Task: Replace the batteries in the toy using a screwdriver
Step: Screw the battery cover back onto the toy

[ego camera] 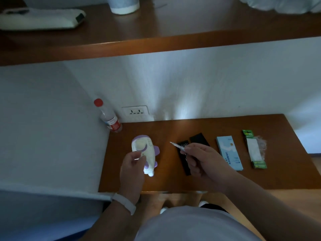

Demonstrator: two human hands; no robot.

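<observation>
At the left of the tabletop, the left grip clasps the toy while the right grip pinches the screwdriver, so unscrewing seems about to begin, needing the tip brought squarely to the toy.

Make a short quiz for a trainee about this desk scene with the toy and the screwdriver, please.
1. True or false: the tip of the screwdriver touches the toy.
2. Which thing lies farthest right on the table? A blue box; B green battery pack; C bottle.
3. Fill in: the left hand holds the ____.
Key: 1 false, the tip is apart from the toy; the right hand holds the screwdriver. 2 B. 3 toy.
</observation>
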